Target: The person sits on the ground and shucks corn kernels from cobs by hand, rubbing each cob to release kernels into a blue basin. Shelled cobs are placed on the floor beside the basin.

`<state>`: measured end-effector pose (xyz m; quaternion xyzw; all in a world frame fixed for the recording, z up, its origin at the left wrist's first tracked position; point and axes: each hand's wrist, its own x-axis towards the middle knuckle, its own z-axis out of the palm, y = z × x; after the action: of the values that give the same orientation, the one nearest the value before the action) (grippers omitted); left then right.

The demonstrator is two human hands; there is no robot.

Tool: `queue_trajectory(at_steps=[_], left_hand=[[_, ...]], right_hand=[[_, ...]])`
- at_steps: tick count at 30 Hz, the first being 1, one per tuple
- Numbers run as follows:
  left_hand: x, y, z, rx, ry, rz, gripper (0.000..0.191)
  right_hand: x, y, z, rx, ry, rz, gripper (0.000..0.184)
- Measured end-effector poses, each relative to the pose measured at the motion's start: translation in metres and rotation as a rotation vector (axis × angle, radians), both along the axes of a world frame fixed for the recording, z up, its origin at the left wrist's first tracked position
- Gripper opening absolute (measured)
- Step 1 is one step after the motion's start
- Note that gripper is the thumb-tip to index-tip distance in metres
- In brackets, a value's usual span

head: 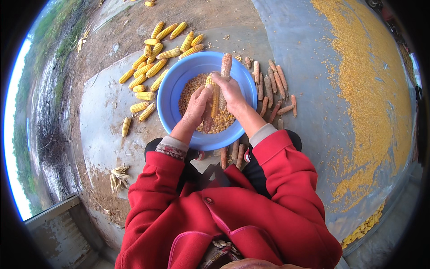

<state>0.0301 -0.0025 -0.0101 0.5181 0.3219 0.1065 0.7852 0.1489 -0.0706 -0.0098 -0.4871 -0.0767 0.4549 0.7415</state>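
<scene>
A blue plastic basin (168, 111) stands before me with loose corn kernels (221, 121) and cobs in it. Over it, my left hand (197, 102) is closed on a partly shelled corn cob (215, 101), on which some rows of yellow kernels still sit. My right hand (231, 90) grips a bare, reddish corn cob (226, 64) that points up past the fingers, and its thumb lies at the top of the partly shelled cob. Another bare cob (207, 123) shows below my left hand; whether that hand holds it I cannot tell.
Unshelled yellow corn ears (156, 68) lie left of and beyond the basin. Bare cobs (268, 85) lie to its right, with several more (240, 155) between my feet. Farther right, kernels (373, 101) are spread over a grey sheet. Dry husks (119, 178) lie at the left.
</scene>
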Motion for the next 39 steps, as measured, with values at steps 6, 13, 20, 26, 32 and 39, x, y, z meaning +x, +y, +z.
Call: queue_trajectory(at_steps=[6, 13, 20, 26, 32, 39], left_hand=[[0.002, 0.000, -0.001, 0.038, 0.039, 0.067, 0.043], [0.000, 0.000, 0.002, 0.022, 0.027, 0.016, 0.039], [0.001, -0.004, 0.013, 0.009, 0.072, 0.069, 0.044], [0.002, -0.002, 0.004, -0.042, 0.005, 0.143, 0.038], [0.003, -0.002, 0.003, -0.022, -0.008, 0.119, 0.037], [0.005, -0.008, 0.023, -0.199, 0.006, 0.195, 0.037]], right_hand=[[-0.004, -0.001, 0.006, 0.030, 0.007, 0.036, 0.023], [-0.003, -0.002, 0.008, 0.011, 0.020, 0.023, 0.022], [-0.003, -0.001, 0.006, 0.020, 0.033, 0.039, 0.026], [-0.006, -0.001, 0.007, 0.049, 0.035, 0.072, 0.027], [-0.004, 0.000, 0.006, 0.051, 0.067, 0.063, 0.027], [-0.002, -0.001, 0.001, 0.045, 0.007, 0.121, 0.033]])
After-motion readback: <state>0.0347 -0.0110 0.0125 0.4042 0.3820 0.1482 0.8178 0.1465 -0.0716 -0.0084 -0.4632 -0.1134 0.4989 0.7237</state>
